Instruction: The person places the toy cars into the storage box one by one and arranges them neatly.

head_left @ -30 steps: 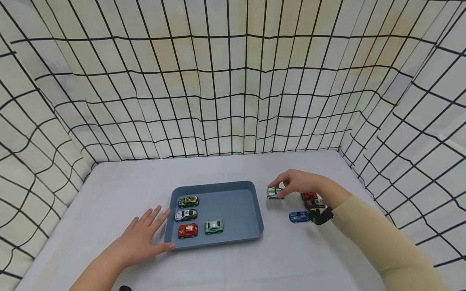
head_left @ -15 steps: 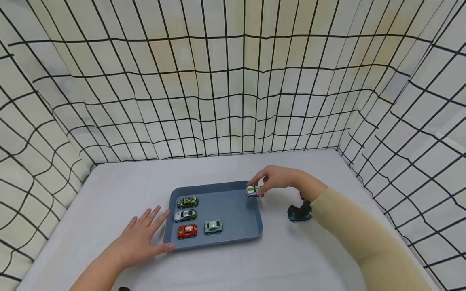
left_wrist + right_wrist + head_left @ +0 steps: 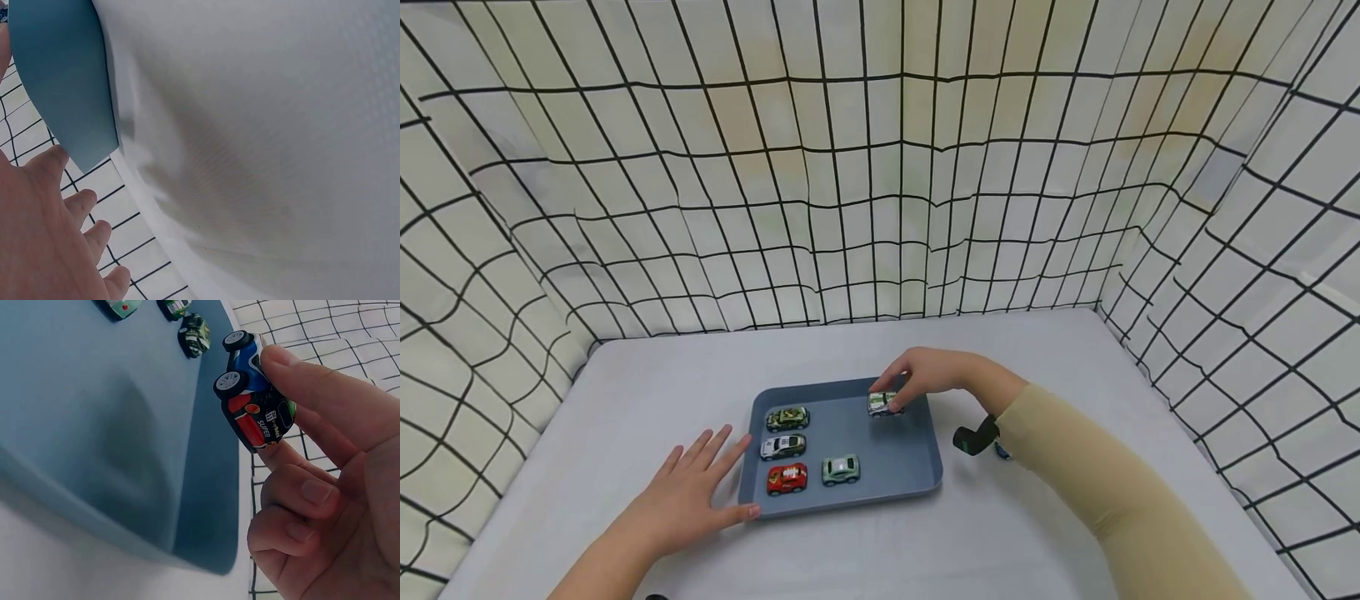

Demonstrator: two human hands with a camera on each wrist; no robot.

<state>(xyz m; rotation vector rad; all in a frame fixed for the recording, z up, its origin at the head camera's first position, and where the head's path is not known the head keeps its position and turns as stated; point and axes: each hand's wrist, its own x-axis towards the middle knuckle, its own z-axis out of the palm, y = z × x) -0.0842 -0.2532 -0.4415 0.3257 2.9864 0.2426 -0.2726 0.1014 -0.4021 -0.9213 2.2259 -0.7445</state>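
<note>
Between thumb and fingers my right hand [image 3: 932,371] pinches a toy car [image 3: 253,394] with blue, red, black and white markings, held over the back right part of the blue-grey tray [image 3: 887,492]. In the tray's left half stand a camouflage toy car [image 3: 787,418], a white and dark toy car [image 3: 783,446] and a red toy car [image 3: 787,478]. A mint green toy car [image 3: 840,469] stands right of the red one. My left hand [image 3: 688,496] lies with fingers spread at the tray's left edge, thumb by the front left corner.
White cloth covers the table [image 3: 655,392]. Beside my right sleeve a bit of a blue toy car [image 3: 1002,450] shows, the rest hidden by the arm. Black-gridded white curtains [image 3: 850,208] enclose the back and sides. A black strap [image 3: 976,437] hangs from my right wrist.
My right hand has carried the pinched toy car leftward from the table, across the tray's right rim, to above the tray. My left hand has stayed in place.
</note>
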